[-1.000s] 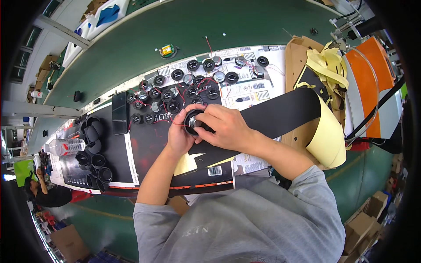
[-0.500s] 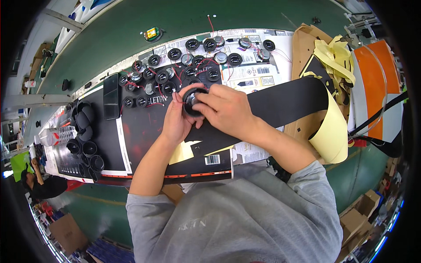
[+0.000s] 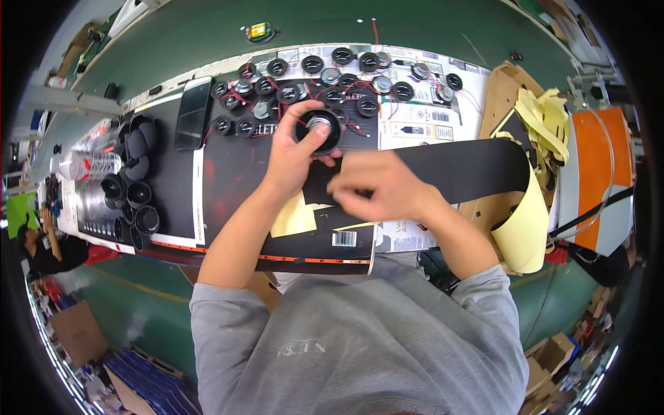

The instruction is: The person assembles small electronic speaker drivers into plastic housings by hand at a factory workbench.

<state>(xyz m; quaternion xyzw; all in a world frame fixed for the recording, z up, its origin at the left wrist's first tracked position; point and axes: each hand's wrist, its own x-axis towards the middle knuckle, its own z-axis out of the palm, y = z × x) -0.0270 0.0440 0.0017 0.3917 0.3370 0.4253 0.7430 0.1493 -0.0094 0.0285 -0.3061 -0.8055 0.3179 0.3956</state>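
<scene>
My left hand [image 3: 290, 149] grips a round black cup-shaped housing [image 3: 335, 133], its thumb pressed inside the opening. A small silvery round part, which looks like a speaker's back [image 3: 318, 121], shows within the cup. To the right of it, my right hand [image 3: 377, 183] hovers apart from the cup, over a long black sheet [image 3: 470, 169] with yellow backing. Motion smears its fingers, so whether anything is in them cannot be made out. Beyond the hands lie several small black speakers [image 3: 312, 64] with red wires, some turned silver side up.
At the left are several black cups [image 3: 146, 218], a plastic bottle [image 3: 93, 166] and a phone [image 3: 194, 114]. Yellow backing scraps [image 3: 543, 121] lie in a cardboard box [image 3: 501, 86] at the right. A yellow piece [image 3: 294, 218] rests near the table edge. Another person [image 3: 52, 242] is far left.
My right hand has drawn off the cup, down and to the right. My left hand still holds the cup, its thumb now inside. The whole view has shifted slightly.
</scene>
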